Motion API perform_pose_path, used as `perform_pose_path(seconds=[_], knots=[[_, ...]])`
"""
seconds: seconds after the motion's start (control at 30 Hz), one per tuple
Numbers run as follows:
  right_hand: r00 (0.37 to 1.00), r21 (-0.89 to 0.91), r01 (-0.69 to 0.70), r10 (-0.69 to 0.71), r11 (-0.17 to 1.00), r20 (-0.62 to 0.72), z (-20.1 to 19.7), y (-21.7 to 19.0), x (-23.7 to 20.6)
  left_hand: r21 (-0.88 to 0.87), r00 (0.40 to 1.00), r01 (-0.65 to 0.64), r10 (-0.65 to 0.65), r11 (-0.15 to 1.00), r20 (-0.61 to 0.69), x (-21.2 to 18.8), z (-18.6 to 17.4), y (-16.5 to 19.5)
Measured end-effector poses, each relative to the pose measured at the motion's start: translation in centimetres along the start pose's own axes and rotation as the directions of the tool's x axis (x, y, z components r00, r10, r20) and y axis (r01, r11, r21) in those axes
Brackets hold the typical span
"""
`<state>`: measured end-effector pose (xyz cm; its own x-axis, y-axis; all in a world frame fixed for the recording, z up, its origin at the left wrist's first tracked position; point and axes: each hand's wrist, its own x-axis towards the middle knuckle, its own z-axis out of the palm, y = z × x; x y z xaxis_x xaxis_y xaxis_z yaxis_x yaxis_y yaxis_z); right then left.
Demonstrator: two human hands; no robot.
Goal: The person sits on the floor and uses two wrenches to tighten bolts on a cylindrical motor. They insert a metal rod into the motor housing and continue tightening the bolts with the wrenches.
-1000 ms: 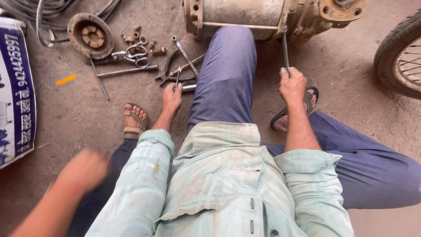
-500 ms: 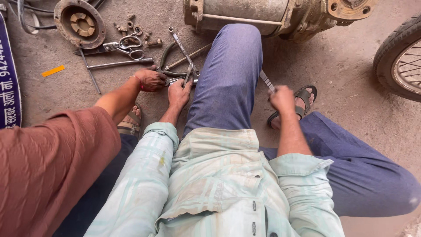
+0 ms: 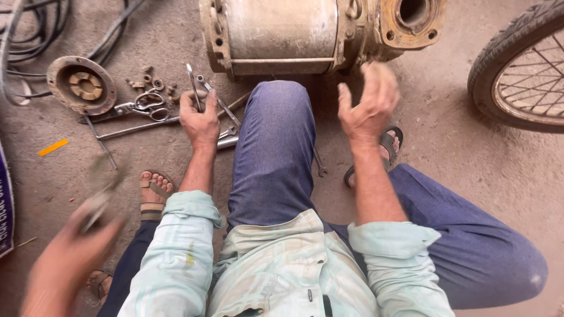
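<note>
Our left hand [image 3: 200, 120] is closed around two thin spanners [image 3: 194, 88], their heads sticking up above the fingers, just left of our raised knee [image 3: 276, 117]. Our right hand [image 3: 367, 103] is lifted in the air with fingers spread and loose, holding nothing; it is blurred, in front of the metal motor housing [image 3: 282, 32]. A small spanner [image 3: 319, 164] lies on the ground between our knee and our sandalled right foot [image 3: 385, 147].

Left of our hand, more tools lie on the ground: pliers [image 3: 144, 105], a long rod [image 3: 138, 128], a scatter of rusty nuts [image 3: 151, 83], and a round rusty flange [image 3: 81, 85]. Black cables [image 3: 35, 17] curl in the upper left corner. Our left foot [image 3: 154, 191] sits in a sandal below them.

Another person's hand [image 3: 76, 246] comes in blurred at lower left, gripping something we cannot make out.

The floor [image 3: 458, 152] is bare, dusty concrete, stained and gritty. A spoked wheel [image 3: 523, 76] stands at the right edge.
</note>
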<state>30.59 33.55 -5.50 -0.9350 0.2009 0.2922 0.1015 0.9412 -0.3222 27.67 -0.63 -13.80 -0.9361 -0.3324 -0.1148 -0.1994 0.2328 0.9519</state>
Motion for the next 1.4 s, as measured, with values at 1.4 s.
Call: perform_pose_path(seconds=[1.4], knots=[[0.991, -0.214, 0.135, -0.137, 0.967, 0.008, 1.1, 1.6, 21.8, 0.49, 0.95, -0.288, 0.308, 0.823, 0.041, 18.3, 12.8, 12.4]])
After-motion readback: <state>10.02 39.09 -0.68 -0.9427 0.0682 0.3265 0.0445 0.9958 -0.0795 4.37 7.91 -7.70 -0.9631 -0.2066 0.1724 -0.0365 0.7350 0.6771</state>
